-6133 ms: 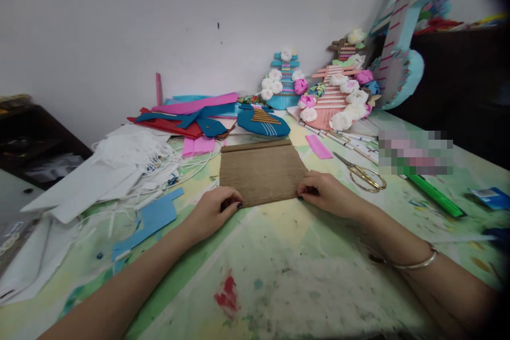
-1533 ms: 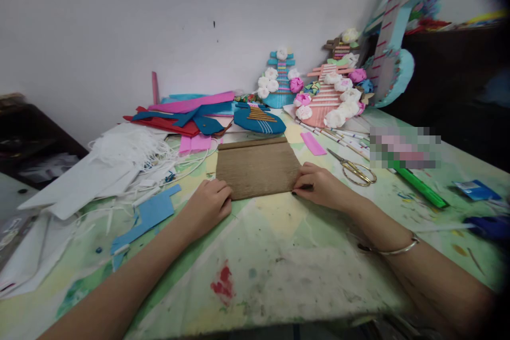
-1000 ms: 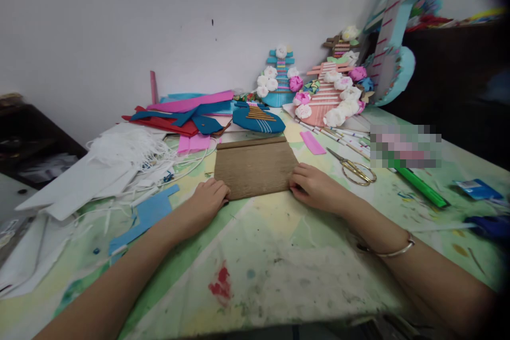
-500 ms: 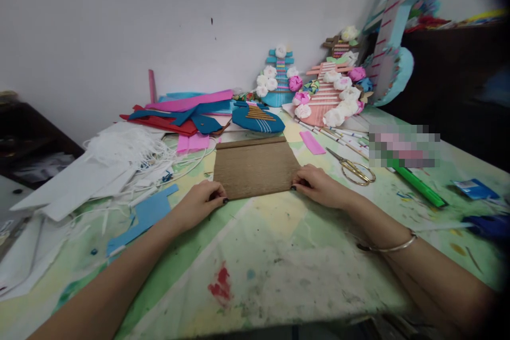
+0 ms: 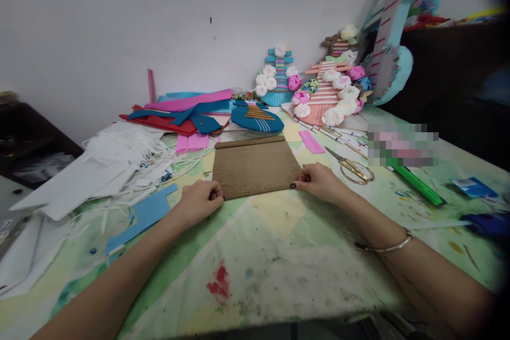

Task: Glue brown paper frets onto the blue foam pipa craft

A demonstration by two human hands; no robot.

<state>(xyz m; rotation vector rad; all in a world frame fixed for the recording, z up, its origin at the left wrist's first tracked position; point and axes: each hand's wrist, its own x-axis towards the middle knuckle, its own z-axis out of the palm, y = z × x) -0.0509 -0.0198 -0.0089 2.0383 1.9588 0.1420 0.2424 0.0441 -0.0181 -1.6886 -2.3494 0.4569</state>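
Observation:
A sheet of brown crepe paper [image 5: 255, 167] lies flat on the table, with a folded or rolled strip along its far edge. My left hand [image 5: 201, 199] pinches its near left corner between thumb and curled fingers. At the near right corner, my right hand [image 5: 316, 183] grips the paper the same way, a dark-nailed thumb on the edge. Both hands rest low on the table. Right of my right hand lie gold-handled scissors [image 5: 353, 166], and beyond them a small pink paper piece [image 5: 311, 142].
A green-patterned cloth [image 5: 279, 234] covers the table. Left are white strings [image 5: 123, 143], white boards and a blue cut-out [image 5: 147, 215]. Behind stand flower-decorated lute shapes [image 5: 281, 82] near coloured paper [image 5: 191, 100]. A green box cutter [image 5: 418, 183] lies right.
My right hand has shifted slightly, its fingers lifting a little at the paper's corner. My left hand and the sheet stay almost where they were.

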